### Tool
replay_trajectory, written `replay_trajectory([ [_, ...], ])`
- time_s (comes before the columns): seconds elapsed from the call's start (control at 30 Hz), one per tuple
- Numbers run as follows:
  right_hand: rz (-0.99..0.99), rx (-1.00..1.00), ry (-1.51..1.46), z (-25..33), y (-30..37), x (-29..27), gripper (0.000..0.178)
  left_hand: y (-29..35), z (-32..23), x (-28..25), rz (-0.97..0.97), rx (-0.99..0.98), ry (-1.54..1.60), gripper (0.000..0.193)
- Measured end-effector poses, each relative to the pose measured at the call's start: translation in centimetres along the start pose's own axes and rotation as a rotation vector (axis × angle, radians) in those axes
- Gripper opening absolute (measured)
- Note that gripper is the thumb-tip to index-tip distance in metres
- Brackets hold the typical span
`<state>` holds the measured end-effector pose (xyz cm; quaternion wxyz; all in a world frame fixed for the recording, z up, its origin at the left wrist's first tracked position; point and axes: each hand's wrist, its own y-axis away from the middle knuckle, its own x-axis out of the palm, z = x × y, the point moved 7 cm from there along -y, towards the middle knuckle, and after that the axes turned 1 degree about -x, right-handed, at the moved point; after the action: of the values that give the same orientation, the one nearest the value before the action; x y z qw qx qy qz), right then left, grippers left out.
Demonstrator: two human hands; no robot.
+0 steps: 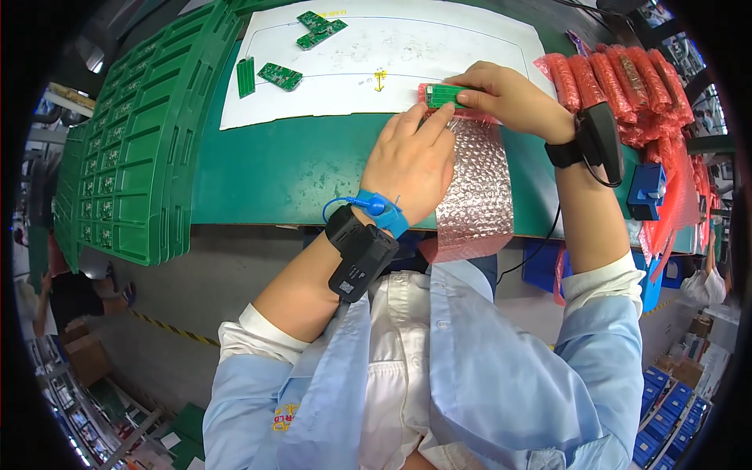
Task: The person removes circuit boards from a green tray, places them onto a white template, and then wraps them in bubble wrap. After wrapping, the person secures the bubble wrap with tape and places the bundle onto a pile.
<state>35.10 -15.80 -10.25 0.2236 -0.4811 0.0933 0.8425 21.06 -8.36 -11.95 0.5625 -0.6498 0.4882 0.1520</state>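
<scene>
A green circuit board (444,96) lies on the far end of a strip of bubble wrap (474,180). Pink film edges show around the board. My right hand (505,98) grips the board's right end, thumb on top and fingers along its far side. From the near side my left hand (411,160) presses bent fingertips against the board and the wrap; its thumb is mostly hidden. The silvery strip runs toward me and hangs over the table's front edge, its pink end showing there.
Loose circuit boards (280,76) lie on the white sheet (352,47) covering the green table (266,172). Green trays (149,133) with boards stand at left. Pink bubble-wrapped bundles (619,82) pile up at right, near a blue dispenser (647,190). A black cord hangs beside the strip.
</scene>
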Motion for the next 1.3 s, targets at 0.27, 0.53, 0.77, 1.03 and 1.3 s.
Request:
replay_trajectory([
  [0.27, -0.007, 0.007, 0.062, 1.8, 0.6, 0.8, 0.028, 0.1, 0.3, 0.1, 0.011, -0.03, 0.02, 0.013],
  [0.53, -0.347, -0.236, 0.396, 3.5, 1.5, 0.5, 0.026, 0.1, 0.9, 0.3, 0.074, -0.132, 0.012, 0.016],
  [0.77, -0.336, -0.187, 0.343, 3.5, 2.4, 0.3, 0.024, -0.2, 0.1, -0.8, -0.059, -0.036, -0.109, 0.014],
  [1.03, -0.299, -0.213, 0.152, 3.0, 4.3, 0.4, 0.026, 0.1, -0.3, 0.3, 0.043, 0.006, -0.051, 0.012],
  [1.3, -0.251, -0.06, 0.056, 1.9, 2.4, -1.5, 0.021, -0.1, -0.3, 0.1, -0.001, 0.046, -0.073, 0.013],
])
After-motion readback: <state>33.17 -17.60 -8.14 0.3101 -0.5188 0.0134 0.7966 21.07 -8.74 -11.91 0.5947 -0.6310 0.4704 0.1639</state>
